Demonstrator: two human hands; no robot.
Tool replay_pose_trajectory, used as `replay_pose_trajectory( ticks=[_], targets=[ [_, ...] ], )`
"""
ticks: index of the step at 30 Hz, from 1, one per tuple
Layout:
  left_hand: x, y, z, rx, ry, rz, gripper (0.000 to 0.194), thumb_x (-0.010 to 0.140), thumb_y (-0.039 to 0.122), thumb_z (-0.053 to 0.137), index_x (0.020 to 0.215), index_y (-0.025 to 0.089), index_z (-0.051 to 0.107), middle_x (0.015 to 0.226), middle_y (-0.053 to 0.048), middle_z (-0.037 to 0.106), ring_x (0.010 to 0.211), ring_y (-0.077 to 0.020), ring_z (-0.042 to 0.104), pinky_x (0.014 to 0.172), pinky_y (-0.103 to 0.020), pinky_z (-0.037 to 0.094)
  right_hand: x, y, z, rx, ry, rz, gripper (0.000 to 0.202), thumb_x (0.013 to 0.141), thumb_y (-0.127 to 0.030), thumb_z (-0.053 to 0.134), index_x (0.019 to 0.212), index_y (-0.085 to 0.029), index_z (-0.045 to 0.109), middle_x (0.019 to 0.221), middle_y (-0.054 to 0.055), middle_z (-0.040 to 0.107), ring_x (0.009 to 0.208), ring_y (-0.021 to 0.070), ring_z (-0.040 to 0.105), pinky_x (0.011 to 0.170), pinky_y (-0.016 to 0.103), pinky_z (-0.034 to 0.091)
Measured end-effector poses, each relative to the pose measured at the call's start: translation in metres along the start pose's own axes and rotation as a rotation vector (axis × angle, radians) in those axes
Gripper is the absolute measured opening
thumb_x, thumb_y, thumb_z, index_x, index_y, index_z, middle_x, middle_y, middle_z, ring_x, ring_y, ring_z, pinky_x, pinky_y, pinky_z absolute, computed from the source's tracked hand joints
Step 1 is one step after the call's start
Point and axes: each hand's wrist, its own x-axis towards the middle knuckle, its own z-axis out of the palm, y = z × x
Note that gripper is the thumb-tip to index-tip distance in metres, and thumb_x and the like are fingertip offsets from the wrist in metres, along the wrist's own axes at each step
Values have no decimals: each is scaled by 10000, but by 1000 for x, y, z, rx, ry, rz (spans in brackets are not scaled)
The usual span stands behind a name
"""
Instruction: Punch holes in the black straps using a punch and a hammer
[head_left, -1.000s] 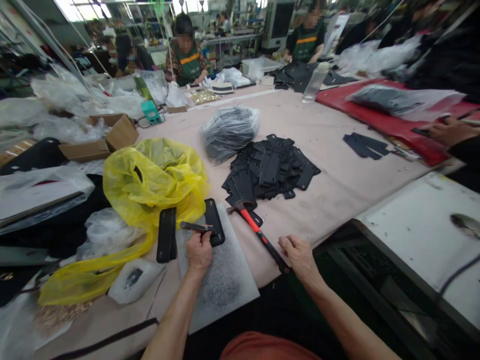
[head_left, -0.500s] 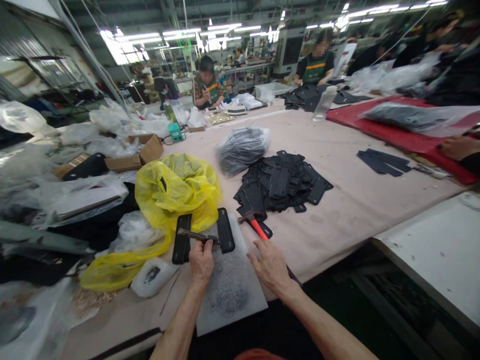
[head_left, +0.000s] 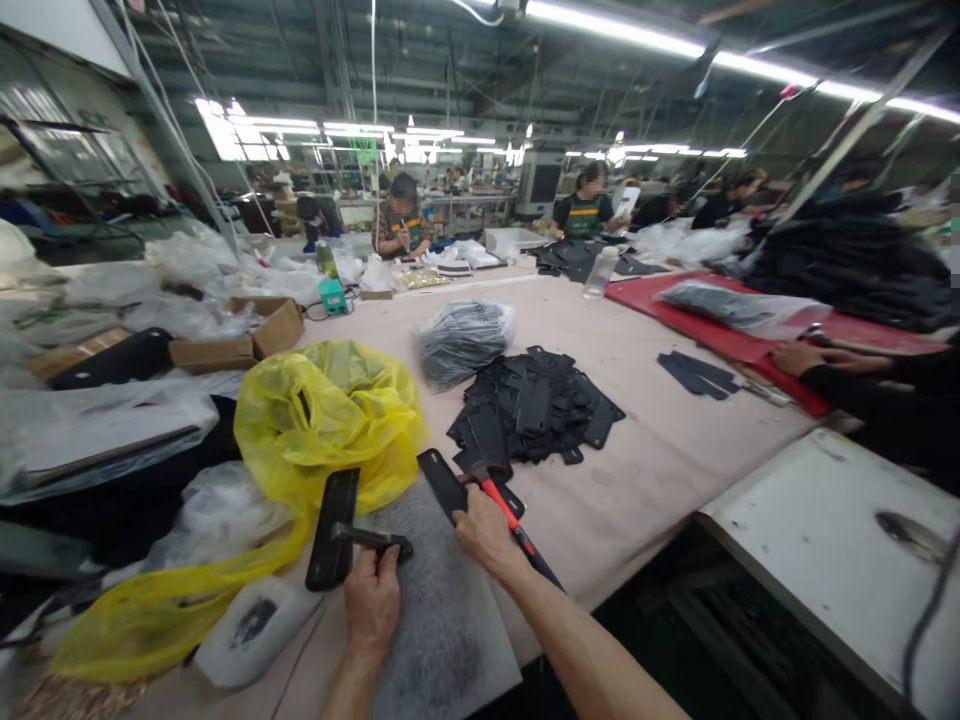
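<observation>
My left hand (head_left: 371,600) is closed around a dark metal bar-shaped tool (head_left: 367,538), held almost level. The tool's left end overlaps a black strip-shaped piece with rounded corners (head_left: 331,535). My right hand (head_left: 484,530) has its fingers closed at the lower end of a second black piece (head_left: 441,480), which lies tilted at the far edge of a grey worn board (head_left: 435,610). A hammer with a red and black handle (head_left: 510,510) lies beside and partly behind the right hand. Its head rests by the pile of black pieces (head_left: 532,405).
A crumpled yellow plastic bag (head_left: 330,420) lies left of the board. Behind the pile sits a clear bag of dark pieces (head_left: 465,340). A white roll (head_left: 255,630) is at the near left. Co-workers sit across the table; another person's hands (head_left: 806,355) are at the right.
My right hand has moved left from beside the hammer onto the right black piece, which is now tilted. My left hand still holds the tool. The camera view has tipped upward.
</observation>
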Motion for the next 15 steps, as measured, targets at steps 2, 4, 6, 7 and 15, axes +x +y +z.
replay_pose_trajectory(
  ticks=[2, 4, 6, 7, 15],
  targets=[
    [2, -3, 0, 7, -13, -18, 269, 797, 438, 523, 857, 241, 695, 820, -64, 754, 825, -296, 709, 703, -359, 536, 9, 11, -12, 40, -8, 36, 169, 762, -139, 575, 920, -174, 623, 834, 85, 697, 798, 233, 658, 694, 299, 453],
    [4, -6, 0, -2, -27, -28, 270, 800, 453, 516, 846, 255, 693, 810, -55, 755, 822, -297, 710, 701, -360, 536, 25, 17, -29, 52, 35, 42, 111, 777, -145, 550, 850, -196, 617, 773, 32, 691, 726, 193, 649, 634, 262, 441],
    [4, -9, 0, -14, -30, -36, 272, 796, 464, 516, 850, 265, 694, 817, -47, 759, 835, -299, 711, 705, -360, 538, 51, 19, -56, 56, 111, 46, 124, 828, -179, 513, 893, -192, 618, 810, 25, 695, 747, 175, 647, 648, 250, 445],
    [5, -10, 1, -15, -27, -40, 274, 790, 468, 521, 858, 267, 696, 829, -46, 761, 846, -301, 710, 704, -360, 538, 66, 19, -72, 52, 158, 51, 157, 859, -208, 493, 950, -179, 618, 854, 42, 699, 787, 179, 650, 679, 256, 451],
    [4, -10, 2, 22, -38, -39, 318, 815, 469, 504, 899, 231, 697, 843, -65, 758, 847, -291, 707, 688, -338, 523, 95, 28, -139, -262, 295, 86, 381, 911, -392, 502, 1177, -129, 571, 1151, 171, 616, 1080, 280, 581, 876, 360, 404]
  ],
)
